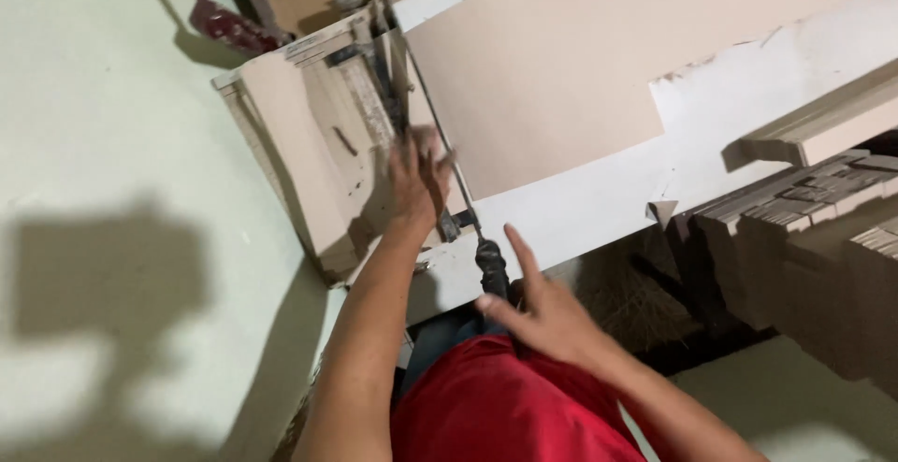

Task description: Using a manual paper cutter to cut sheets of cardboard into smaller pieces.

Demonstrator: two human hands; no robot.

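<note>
Head view, tilted. Manual tile cutter [374, 79] sits on a white surface [580, 209], with a big beige tile [561, 60] lying under its rail. The cutter's long axis runs from the far end near the top of frame down toward the person's body. The black lever handle [491, 270] is at the near end.

Left hand [416, 177] is pressed flat on the cutter bed beside the rail, fingers [404, 153] spread and released; motion blur, so I cannot tell whether it touches the rail itself.

Right hand [543, 308] is just right of the handle, open, index finger extended, thumb tip about touching the grip, not closed on it. Right hand is the nearer one to the handle.

Stacked cardboard boxes [814, 209] stand to the right. A red tool [220, 18] lies on the floor at top left.
</note>
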